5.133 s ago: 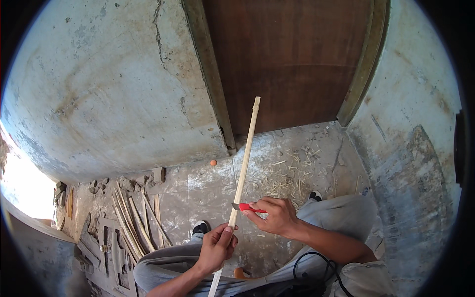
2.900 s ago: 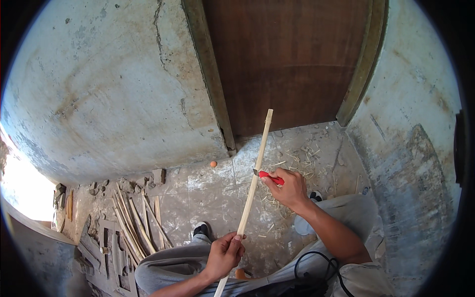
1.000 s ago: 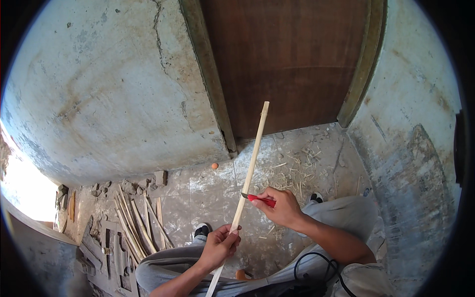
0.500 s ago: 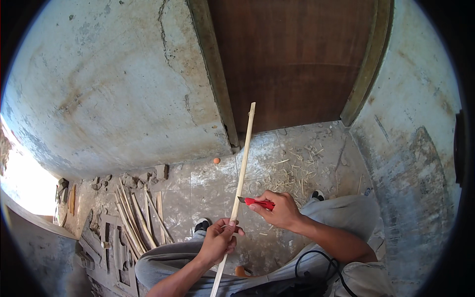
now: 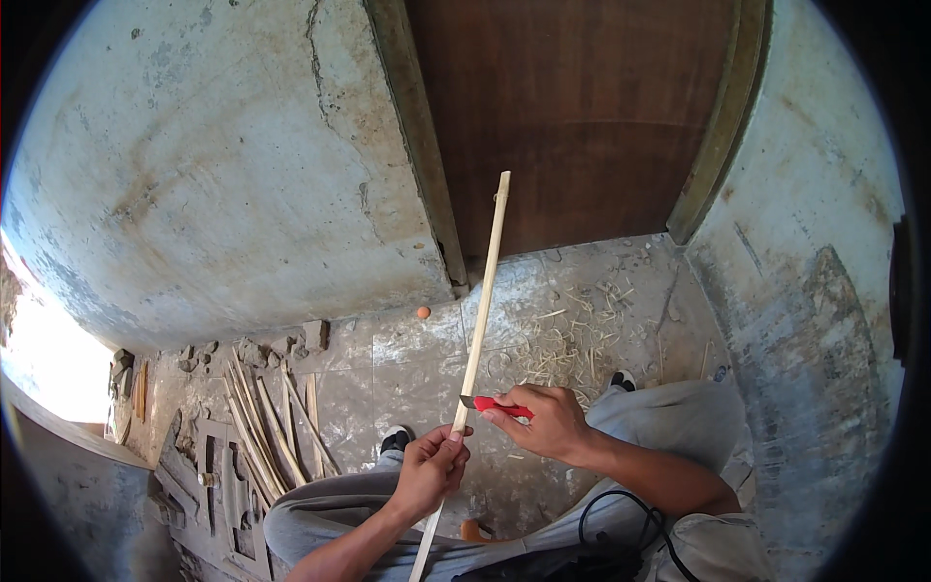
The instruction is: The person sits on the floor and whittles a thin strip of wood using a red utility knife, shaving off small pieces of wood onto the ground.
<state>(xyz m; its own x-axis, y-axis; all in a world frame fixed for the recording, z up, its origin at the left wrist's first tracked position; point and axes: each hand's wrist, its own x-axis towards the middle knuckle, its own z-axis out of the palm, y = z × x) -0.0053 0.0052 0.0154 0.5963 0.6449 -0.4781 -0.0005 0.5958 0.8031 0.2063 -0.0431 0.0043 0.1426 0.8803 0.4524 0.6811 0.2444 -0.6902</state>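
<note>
Shifted toward twelve o'clock since earlier, the pale strip (image 5: 479, 339) slants mid-view, pinched by the left hand (image 5: 433, 470) at six; the right hand (image 5: 545, 422), at five, clasps a red knife (image 5: 492, 405), blade against it. Shavings (image 5: 567, 357) lie at four.

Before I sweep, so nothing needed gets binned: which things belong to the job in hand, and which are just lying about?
In the job:
pale wooden strip, in the left hand
red-handled utility knife, in the right hand
probably the similar loose strips, lower left

Lying about:
curled shavings, likely waste
small round orange object
masonry rubble
</note>
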